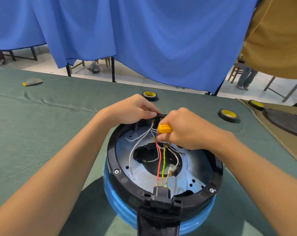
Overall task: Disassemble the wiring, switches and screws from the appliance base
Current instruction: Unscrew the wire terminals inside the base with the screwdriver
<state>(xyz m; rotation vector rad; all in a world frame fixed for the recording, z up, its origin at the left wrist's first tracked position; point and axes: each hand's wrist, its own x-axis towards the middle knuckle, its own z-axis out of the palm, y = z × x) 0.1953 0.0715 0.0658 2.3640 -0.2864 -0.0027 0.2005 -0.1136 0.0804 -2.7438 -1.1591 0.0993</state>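
Note:
The appliance base (217, 169), a black ring on a blue body, lies upside down on the green cloth in front of me. Inside run white wires (131, 150), a red wire (159, 159) and a yellow-green wire (164, 160), ending at a black socket (161, 191) at the near rim. My left hand (132, 109) grips the far rim, thumb on a black part there. My right hand (187, 130) holds a yellow-handled screwdriver (164, 128) and pinches a wire terminal below it. The screwdriver's shaft is hidden.
Two rolls of black tape (149, 95) (228, 114) lie on the cloth beyond the base. A black lid (287, 123) and another roll (255, 104) sit on a tan mat at the right. A flat grey piece (33, 81) lies far left. Blue curtain hangs behind.

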